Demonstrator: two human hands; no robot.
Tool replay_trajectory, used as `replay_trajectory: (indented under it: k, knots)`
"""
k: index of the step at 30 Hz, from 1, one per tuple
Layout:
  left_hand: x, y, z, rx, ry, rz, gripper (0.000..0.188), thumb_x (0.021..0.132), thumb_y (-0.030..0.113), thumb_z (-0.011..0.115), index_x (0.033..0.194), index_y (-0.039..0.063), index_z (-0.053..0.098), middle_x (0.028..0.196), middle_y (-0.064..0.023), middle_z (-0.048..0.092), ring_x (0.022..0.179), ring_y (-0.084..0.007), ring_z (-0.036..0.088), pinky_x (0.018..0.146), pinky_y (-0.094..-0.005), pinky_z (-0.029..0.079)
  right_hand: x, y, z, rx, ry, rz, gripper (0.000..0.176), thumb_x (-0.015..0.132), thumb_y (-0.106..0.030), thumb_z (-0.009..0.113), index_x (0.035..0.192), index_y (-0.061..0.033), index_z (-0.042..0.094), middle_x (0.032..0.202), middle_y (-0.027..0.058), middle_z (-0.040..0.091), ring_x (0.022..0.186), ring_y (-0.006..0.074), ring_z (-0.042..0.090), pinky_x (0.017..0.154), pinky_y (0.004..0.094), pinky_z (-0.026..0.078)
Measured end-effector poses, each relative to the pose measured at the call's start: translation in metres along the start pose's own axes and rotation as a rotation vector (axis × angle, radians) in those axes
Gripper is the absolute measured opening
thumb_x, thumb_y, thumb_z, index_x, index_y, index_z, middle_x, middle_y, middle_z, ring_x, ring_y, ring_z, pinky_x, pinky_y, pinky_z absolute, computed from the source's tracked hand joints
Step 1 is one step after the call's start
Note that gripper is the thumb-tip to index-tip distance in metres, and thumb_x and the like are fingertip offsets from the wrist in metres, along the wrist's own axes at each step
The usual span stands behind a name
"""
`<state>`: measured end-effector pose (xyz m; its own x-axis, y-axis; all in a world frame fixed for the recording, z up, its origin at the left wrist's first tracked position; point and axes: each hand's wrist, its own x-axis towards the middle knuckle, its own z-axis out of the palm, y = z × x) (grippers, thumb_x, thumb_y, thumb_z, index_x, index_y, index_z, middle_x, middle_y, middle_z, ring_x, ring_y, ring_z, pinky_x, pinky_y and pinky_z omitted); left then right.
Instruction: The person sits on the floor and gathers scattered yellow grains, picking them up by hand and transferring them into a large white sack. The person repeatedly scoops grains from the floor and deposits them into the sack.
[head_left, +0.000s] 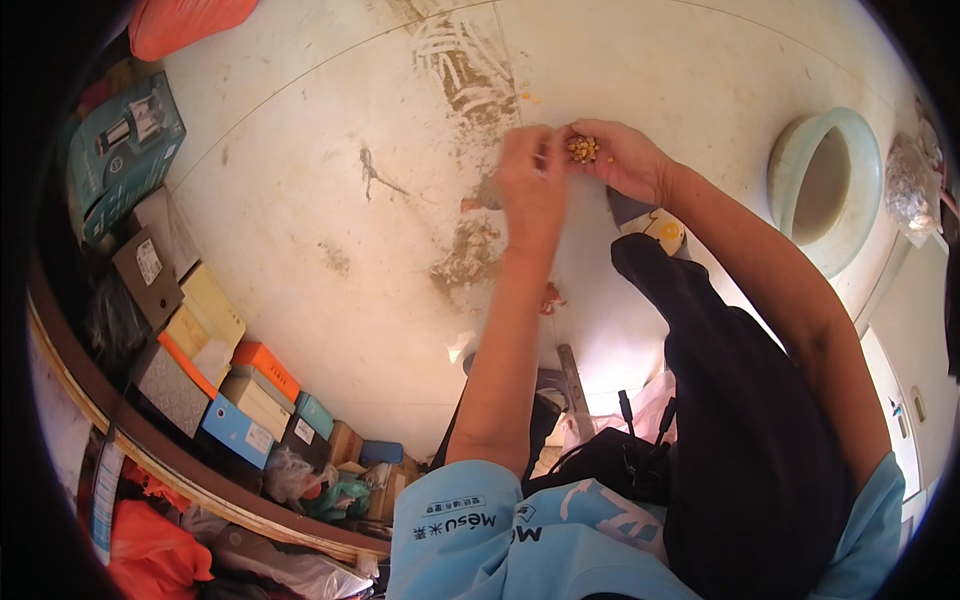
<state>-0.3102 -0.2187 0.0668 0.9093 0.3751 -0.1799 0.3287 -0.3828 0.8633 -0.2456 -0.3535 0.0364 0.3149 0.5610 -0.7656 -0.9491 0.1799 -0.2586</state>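
My right hand (619, 154) is cupped with the palm up and holds a small heap of yellow and brownish kernels (582, 149) that look like corn. Right beside it, at the fingertips, is my left hand (531, 176), blurred by motion with its fingers bent. A small pale spot shows between the left fingers, too blurred to name. Both hands are above the light tiled floor (300, 165). Past them a few yellow bits (530, 97) lie on the tiles. Under my right forearm a slipper with a yellow cartoon print (664, 231) shows partly.
A pale blue plastic basin (859, 195) with murky liquid stands at right, near a clear plastic bag (911, 187). Several cardboard boxes (240, 427) line the left side, with a green appliance box (127, 150) farther up. Brown smears (469, 82) mark the floor. A red bag (187, 26) lies top left.
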Motion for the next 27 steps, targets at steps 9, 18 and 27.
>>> replay_trajectory:
  k: [9,18,27]
  knots:
    - [0.061,-0.045,0.015,0.195,-0.077,0.269,0.022,0.08,-0.003,0.063,0.102,-0.003,0.06,0.105,-0.0174,0.058,0.097,-0.0358,0.058,0.082,-0.0408,0.05,-0.004,-0.005,-0.013,-0.101,0.012,-0.01,0.023,0.095,-0.017,0.05,0.101,0.003,0.062,0.094,0.0089,0.06,0.092,0.0197,0.059,0.09,0.0347,0.05]
    - [0.063,-0.053,0.02,0.374,-0.134,0.335,0.019,0.074,-0.009,0.057,0.091,-0.002,0.061,0.1,-0.0157,0.057,0.098,-0.0364,0.055,0.081,-0.0431,0.05,-0.003,-0.006,-0.016,-0.129,0.042,-0.014,0.026,0.099,-0.018,0.044,0.103,0.0003,0.062,0.097,0.0077,0.062,0.091,0.0182,0.06,0.089,0.0319,0.05]
    - [0.068,-0.044,0.027,0.412,-0.038,0.264,0.012,0.071,-0.006,0.06,0.081,0.0,0.056,0.085,-0.0173,0.054,0.084,-0.0373,0.055,0.071,-0.0457,0.047,-0.001,-0.007,-0.019,-0.133,-0.009,-0.048,0.026,0.099,-0.017,0.044,0.103,0.0014,0.061,0.096,0.009,0.061,0.091,0.0191,0.06,0.088,0.0323,0.05]
